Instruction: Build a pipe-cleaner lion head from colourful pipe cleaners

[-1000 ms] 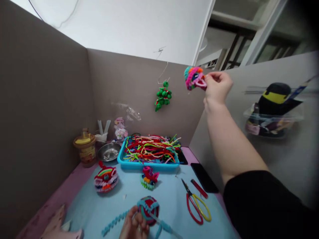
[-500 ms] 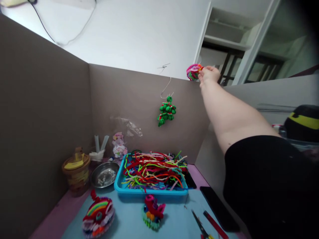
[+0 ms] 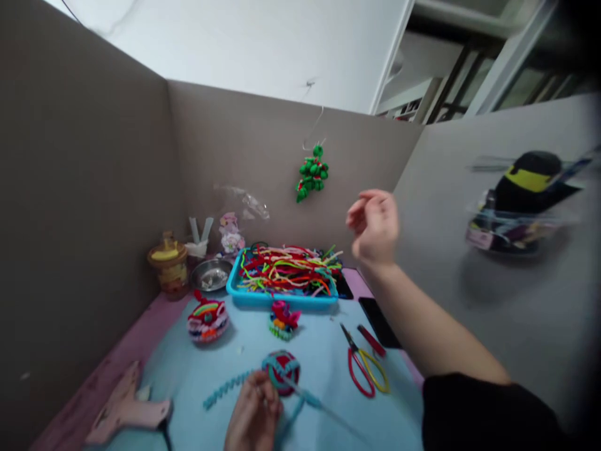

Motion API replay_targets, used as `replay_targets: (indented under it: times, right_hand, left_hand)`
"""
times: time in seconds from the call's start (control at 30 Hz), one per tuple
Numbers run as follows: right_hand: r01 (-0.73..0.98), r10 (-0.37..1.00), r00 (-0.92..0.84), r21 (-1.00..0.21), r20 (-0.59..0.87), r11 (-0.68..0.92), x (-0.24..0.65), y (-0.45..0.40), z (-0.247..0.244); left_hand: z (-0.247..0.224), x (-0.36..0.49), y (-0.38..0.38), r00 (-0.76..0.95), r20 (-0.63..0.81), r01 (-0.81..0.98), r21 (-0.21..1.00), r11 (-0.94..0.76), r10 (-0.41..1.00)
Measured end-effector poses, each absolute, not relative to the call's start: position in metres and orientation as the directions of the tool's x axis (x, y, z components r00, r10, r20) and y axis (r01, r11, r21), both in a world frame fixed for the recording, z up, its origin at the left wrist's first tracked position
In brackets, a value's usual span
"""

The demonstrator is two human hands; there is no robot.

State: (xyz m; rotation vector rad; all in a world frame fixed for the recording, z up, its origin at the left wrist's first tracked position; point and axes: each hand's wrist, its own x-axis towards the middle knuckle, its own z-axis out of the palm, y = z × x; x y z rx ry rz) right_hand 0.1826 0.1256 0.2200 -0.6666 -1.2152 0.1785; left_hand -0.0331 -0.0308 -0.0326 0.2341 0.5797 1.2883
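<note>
Head: left hand [image 3: 253, 410] seemingly grips turquoise-red disc [image 3: 291, 374]; right hand [image 3: 374, 228] raised

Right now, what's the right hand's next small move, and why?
Probably lower the right hand toward the round red-and-blue piece: it looks empty and is raised, while the left hand is at that piece's edge, near a crimped blue strip.

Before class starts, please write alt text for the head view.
A left hand holds a round red and turquoise fuzzy craft piece over a pale blue mat, while the right hand is raised, fingers loosely curled, apparently empty. Nearby are a blue rectangular tray of multicoloured fuzzy stems and scissors with red and yellow handles.
</note>
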Motion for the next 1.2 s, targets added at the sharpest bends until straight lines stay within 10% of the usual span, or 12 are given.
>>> replay_targets:
  times: [0.13,0.23,0.47,0.7,0.93,1.2]
  right_hand:
    - [0.313,0.822,-0.096,-0.767,0.562,0.561,0.159,0.032,0.137]
    - [0.394,0.909,-0.029,-0.831,0.415,0.392,0.166,-0.004,0.092]
    - [0.725,0.966,-0.178,-0.639,0.186,0.256,0.168,-0.042,0.008]
    - [0.726,0.955,-0.206,-0.621,0.214,0.296,0.163,-0.050,-0.039]
    - [0.614,0.915,-0.185,-0.685,0.358,0.392,0.165,-0.048,-0.038]
    - [0.526,0.792,-0.255,-0.608,0.555,0.595,0.154,-0.041,-0.021]
  left_hand:
    - [-0.004,-0.029,-0.038,0.019,-0.084,-0.771,0.633,0.068,0.996]
    - [0.002,-0.027,-0.035,-0.068,0.033,-0.731,0.679,-0.073,0.997]
    - [-0.021,-0.024,-0.048,-0.144,0.157,-0.384,0.901,-0.201,0.977]
    - [-0.036,-0.021,-0.067,-0.053,0.376,0.140,0.920,-0.366,0.925]
    - [-0.032,-0.036,-0.057,-0.070,0.179,-0.116,0.976,-0.186,0.981]
    - [-0.021,-0.025,-0.026,0.368,0.263,0.155,0.928,-0.338,0.892]
